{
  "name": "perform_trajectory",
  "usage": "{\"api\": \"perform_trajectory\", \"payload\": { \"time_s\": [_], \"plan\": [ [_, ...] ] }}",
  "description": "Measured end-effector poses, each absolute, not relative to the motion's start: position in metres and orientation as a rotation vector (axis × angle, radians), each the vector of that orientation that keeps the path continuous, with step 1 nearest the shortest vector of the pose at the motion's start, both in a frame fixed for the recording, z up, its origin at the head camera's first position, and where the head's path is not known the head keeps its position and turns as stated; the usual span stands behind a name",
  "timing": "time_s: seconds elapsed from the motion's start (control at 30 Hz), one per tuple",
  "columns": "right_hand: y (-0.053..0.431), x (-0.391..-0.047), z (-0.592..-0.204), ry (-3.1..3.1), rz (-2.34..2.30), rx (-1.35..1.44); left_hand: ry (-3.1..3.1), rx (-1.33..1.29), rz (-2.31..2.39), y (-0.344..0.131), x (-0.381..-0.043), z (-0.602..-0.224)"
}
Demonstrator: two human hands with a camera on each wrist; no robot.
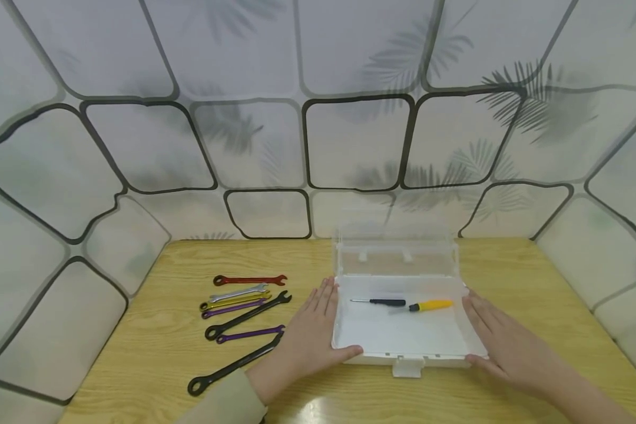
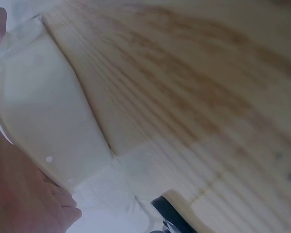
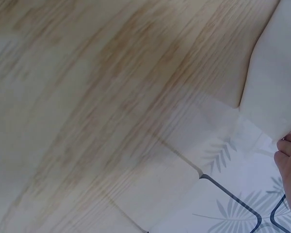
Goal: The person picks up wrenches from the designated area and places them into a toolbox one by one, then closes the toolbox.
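On the near side of the box (image 1: 381, 333), at its middle, sits a latch (image 1: 407, 368); left of the box, the nearest black wrench (image 1: 237, 364) slants away, its far end partly hidden by the left hand (image 1: 310, 335); that hand lies along the box's left side, fingers straight, thumb by the near left corner; the right hand (image 1: 500, 338) lies likewise along the right side, fingers straight, thumb by the near right corner; neither looks curled round anything.

The box is between the two hands, touching both, its long axis running from one to the other; neither hand is clearly nearer, so any shift of it would, I judge, call on both at once.

In the box lie a yellow tool (image 1: 431, 305), its pale tip hard to make out, and, left of it, a black screwdriver (image 1: 387, 302) pointing at the left side; at the box's far edge the lid (image 1: 397, 259) stands open, so clear that its top melts into the wall (image 1: 267, 212); in both wrist views the hand is cut off at the edge; what the dark shape (image 2: 172, 213) low in the left one is, I cannot tell.
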State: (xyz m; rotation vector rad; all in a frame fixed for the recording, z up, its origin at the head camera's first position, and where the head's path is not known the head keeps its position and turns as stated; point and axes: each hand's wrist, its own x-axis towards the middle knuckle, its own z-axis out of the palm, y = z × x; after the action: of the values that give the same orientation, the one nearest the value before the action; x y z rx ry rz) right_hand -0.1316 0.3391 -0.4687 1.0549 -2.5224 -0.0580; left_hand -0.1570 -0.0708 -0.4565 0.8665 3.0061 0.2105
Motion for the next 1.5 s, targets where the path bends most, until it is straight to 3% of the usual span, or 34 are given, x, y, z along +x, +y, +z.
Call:
{"api": "perform_trajectory", "payload": {
  "time_s": [1.5],
  "plan": [
    [0.342,-0.133,-0.462,-2.554,-0.153,1.084,2.975,0.999,0.041,-0.080,-0.163,-0.450]
  ]
}}
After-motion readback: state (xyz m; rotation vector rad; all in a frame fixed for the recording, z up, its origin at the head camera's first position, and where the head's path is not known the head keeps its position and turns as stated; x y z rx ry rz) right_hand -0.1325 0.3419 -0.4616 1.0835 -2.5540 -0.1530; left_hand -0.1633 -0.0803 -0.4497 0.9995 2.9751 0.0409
